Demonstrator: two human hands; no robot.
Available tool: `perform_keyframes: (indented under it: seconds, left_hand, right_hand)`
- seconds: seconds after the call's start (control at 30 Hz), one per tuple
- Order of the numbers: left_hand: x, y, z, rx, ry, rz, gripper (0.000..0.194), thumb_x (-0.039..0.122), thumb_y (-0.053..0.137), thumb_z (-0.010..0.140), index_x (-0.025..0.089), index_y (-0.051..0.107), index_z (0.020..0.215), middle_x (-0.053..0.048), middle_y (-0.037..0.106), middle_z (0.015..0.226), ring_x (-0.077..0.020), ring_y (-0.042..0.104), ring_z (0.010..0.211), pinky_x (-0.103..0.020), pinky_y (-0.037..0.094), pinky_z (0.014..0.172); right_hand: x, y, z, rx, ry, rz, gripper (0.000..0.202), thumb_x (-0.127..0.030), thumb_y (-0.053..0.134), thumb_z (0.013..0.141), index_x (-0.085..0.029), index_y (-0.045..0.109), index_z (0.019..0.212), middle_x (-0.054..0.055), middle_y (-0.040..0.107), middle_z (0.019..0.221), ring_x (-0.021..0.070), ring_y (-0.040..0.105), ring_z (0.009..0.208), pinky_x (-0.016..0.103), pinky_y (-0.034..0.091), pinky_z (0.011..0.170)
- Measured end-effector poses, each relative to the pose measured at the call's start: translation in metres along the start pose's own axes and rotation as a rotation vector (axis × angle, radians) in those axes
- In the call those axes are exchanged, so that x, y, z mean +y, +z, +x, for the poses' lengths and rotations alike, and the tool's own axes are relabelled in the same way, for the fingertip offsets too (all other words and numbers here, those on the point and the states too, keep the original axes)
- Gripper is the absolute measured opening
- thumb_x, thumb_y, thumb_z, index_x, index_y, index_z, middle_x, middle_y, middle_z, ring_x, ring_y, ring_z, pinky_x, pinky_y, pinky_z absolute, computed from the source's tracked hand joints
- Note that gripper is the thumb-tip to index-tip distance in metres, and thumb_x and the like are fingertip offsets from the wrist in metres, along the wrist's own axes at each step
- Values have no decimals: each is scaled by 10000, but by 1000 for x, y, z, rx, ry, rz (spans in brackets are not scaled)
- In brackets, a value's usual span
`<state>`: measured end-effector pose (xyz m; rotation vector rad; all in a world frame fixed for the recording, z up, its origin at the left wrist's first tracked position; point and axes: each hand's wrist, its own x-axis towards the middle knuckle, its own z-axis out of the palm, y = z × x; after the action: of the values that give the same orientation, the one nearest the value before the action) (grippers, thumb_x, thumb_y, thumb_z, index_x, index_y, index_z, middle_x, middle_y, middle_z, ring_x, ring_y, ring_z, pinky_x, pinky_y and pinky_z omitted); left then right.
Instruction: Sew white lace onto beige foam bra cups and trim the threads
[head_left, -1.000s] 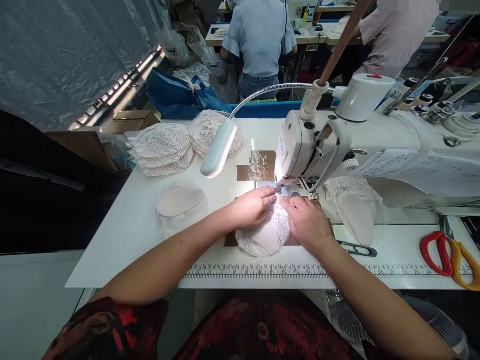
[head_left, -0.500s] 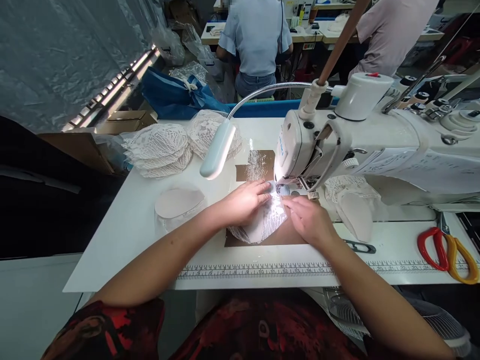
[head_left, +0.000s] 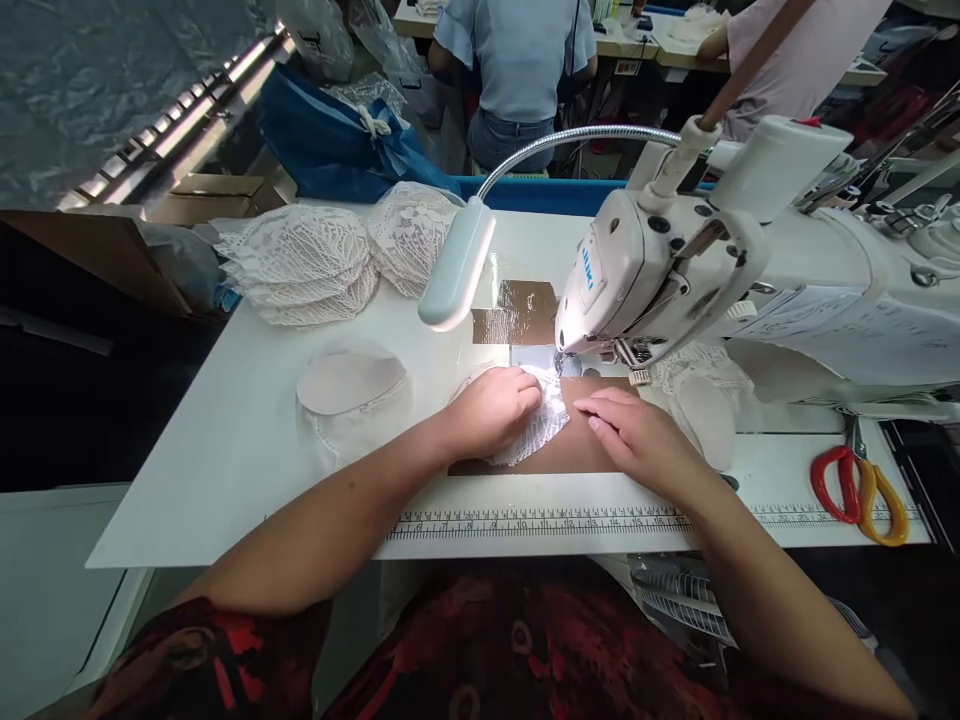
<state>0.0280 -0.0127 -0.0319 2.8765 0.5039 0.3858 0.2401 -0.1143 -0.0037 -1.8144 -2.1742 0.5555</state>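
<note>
Fingers of the left hand (head_left: 491, 408) are curled close together over the lace piece (head_left: 551, 424); whether anything is pinched beneath them cannot be told. Those of the right hand (head_left: 637, 430) are held loosely together, with nothing seen in their grip. Both are set above a white table (head_left: 225, 480), over whose right part the sewing machine (head_left: 637, 270) is mounted. A brown sheet (head_left: 585, 450) is laid between the machine head and the near edge, while stacked lace (head_left: 300, 265) is piled toward the far left corner. On the sheet's left part the lace piece is placed, its far end brought up to the needle area; whether it is caught there is hidden. Compared with half a second ago, the right fingertips are parted from its edge, and less of it is seen toward the near edge, so guidance seems to be left to the left hand alone. Both forearms are angled inward across the near edge, palms down; the right index finger is extended, its thumb tucked nearer that edge.
</note>
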Motion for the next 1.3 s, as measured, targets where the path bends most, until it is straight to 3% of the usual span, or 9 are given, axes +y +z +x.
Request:
perform_keyframes:
  seconds: [0.1, 0.23, 0.4, 0.63, 1.17, 1.3]
  left_hand:
    - [0, -3, -1, 0, -34, -58, 229, 167, 407, 927, 141, 612, 829, -84, 639, 851, -210, 565, 796, -337, 444, 709]
    - [0, -5, -1, 0, -54, -196, 171, 195, 445, 922, 145, 602, 875, -67, 639, 851, -194, 563, 799, -325, 450, 742]
    - [2, 0, -2, -37, 61, -44, 198, 173, 489, 880, 167, 667, 966, -75, 632, 883, -213, 540, 820, -346, 410, 733]
    - [5, 6, -3, -32, 158, 55, 292, 219, 493, 924, 249, 658, 1163, -58, 592, 839, -195, 489, 766, -358, 368, 742]
    - [9, 6, -2, -18, 150, 126, 293, 240, 458, 958, 212, 663, 1165, -74, 597, 824, -189, 486, 745, -374, 377, 751]
    - [9, 7, -2, -5, 149, 81, 301, 226, 425, 975, 199, 663, 1157, -110, 626, 966, -228, 533, 900, -403, 417, 822]
  right_hand:
    - [-4, 5, -2, -29, -50, -3, 358, -140, 399, 926, -175, 621, 1204, 83, 650, 1086, 192, 595, 939, 296, 464, 787]
    - [-4, 23, -8, -9, -126, -172, 376, -53, 423, 874, -186, 663, 1132, 68, 630, 929, 194, 535, 841, 281, 414, 720]
    - [-1, 38, -20, 91, -167, -311, 416, -16, 445, 840, -169, 650, 1168, 80, 630, 983, 205, 469, 822, 295, 379, 712]
    - [2, 41, -21, 165, -213, -281, 434, 28, 452, 808, -148, 656, 1148, 80, 635, 965, 202, 453, 796, 293, 381, 698]
    - [10, 39, -19, 212, -246, -90, 393, 2, 448, 838, -137, 660, 1139, 89, 634, 964, 202, 492, 816, 309, 420, 719]
    - [9, 39, -15, 228, -210, -108, 404, -16, 430, 859, -134, 650, 1177, 85, 633, 953, 199, 504, 810, 303, 415, 700]
